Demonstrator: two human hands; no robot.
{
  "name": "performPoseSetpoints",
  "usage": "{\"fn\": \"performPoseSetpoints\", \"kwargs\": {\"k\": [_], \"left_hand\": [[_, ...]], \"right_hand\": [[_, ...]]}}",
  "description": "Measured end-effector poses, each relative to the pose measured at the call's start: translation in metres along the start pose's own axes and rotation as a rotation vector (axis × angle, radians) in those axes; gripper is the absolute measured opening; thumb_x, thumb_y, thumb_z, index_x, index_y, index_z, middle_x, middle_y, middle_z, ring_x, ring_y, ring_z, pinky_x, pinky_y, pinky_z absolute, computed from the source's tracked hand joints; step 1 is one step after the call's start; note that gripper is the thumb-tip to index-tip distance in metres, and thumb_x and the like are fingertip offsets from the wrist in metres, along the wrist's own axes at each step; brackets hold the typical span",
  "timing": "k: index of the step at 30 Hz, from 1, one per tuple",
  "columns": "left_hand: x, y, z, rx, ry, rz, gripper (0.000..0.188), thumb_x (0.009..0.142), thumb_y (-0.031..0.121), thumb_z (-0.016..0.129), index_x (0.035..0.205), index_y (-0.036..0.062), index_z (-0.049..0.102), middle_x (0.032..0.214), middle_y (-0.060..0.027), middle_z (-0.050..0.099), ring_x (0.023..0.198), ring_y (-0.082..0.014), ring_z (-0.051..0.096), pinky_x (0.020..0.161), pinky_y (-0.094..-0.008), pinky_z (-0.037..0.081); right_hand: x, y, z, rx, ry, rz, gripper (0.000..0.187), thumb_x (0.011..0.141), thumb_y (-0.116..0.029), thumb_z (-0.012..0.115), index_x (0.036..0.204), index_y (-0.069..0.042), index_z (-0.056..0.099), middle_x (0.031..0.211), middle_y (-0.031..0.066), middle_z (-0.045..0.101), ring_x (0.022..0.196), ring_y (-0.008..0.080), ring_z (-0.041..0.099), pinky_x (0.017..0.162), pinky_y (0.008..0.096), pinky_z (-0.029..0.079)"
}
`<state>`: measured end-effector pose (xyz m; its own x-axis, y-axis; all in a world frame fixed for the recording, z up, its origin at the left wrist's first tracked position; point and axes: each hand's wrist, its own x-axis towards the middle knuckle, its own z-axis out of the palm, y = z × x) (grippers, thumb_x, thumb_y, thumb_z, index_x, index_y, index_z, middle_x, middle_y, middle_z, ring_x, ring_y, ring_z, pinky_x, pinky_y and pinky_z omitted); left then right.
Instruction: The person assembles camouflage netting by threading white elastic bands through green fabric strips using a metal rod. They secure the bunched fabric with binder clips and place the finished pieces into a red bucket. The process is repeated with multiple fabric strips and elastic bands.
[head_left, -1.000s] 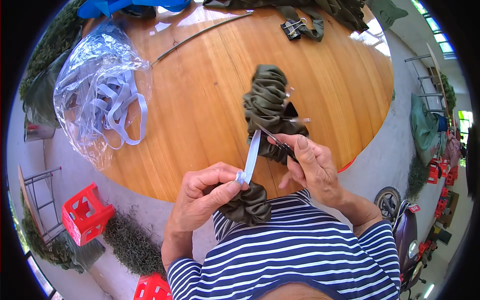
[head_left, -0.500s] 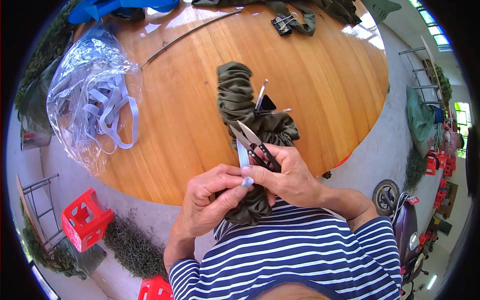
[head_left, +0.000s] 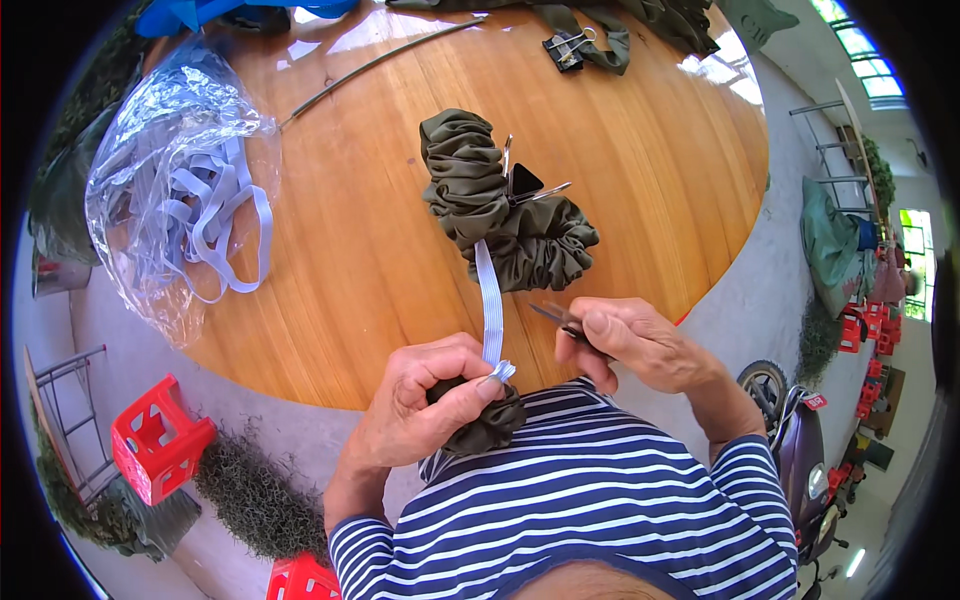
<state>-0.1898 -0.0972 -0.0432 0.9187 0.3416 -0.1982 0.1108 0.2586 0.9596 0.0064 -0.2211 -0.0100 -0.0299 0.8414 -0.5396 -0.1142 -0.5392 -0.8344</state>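
My left hand (head_left: 425,400) pinches the knotted end of a pale elastic band (head_left: 491,300) between thumb and fingers. A bunch of gathered olive fabric (head_left: 485,425) sits in the same hand, below the knot. From there the band runs up to a ruched olive fabric tube (head_left: 465,180) on the table. A black binder clip (head_left: 522,185) is on that tube, its wire handles sticking out. My right hand (head_left: 640,345) is closed around small thread snips (head_left: 565,320), apart from the band, their blades pointing left. Their handles are mostly hidden by my fingers.
The round wooden table (head_left: 340,300) carries a clear plastic bag (head_left: 190,190) of pale elastic at left. A thin rod (head_left: 380,65), another binder clip (head_left: 567,52) and olive cloth (head_left: 670,22) lie farther back. A red stool (head_left: 160,440) stands on the floor at left, a motorbike (head_left: 800,440) at right.
My right hand has drawn right and away from the band with the snips, whose blades have moved closer together. The stretch of elastic now shows longer between the left hand and the tube.
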Motion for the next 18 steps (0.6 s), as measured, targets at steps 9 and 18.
{"fn": "performPoseSetpoints", "kwargs": {"k": [9,18], "left_hand": [[-0.001,0.005,0.001,0.022,-0.007,-0.046,0.012,0.074,0.010,0.061,0.071,-0.0016,0.062,0.067,-0.0022,0.053,0.062,-0.0074,0.047,0.055,-0.0206,0.034],[0.002,0.003,-0.004,0.126,-0.076,0.001,0.013,0.075,0.010,0.058,0.071,-0.0024,0.058,0.069,-0.0070,0.055,0.061,-0.0135,0.051,0.055,-0.0251,0.039]], "right_hand": [[0.014,-0.011,0.001,-0.227,-0.141,0.073,0.046,0.091,-0.040,0.038,0.085,0.001,0.057,0.063,0.0018,0.044,0.059,0.0094,0.039,0.055,0.0247,0.034],[0.031,0.000,0.010,-0.241,-0.164,-0.054,0.051,0.090,-0.043,0.040,0.075,0.001,0.059,0.062,0.0037,0.048,0.062,0.0107,0.044,0.057,0.0272,0.037]]}}
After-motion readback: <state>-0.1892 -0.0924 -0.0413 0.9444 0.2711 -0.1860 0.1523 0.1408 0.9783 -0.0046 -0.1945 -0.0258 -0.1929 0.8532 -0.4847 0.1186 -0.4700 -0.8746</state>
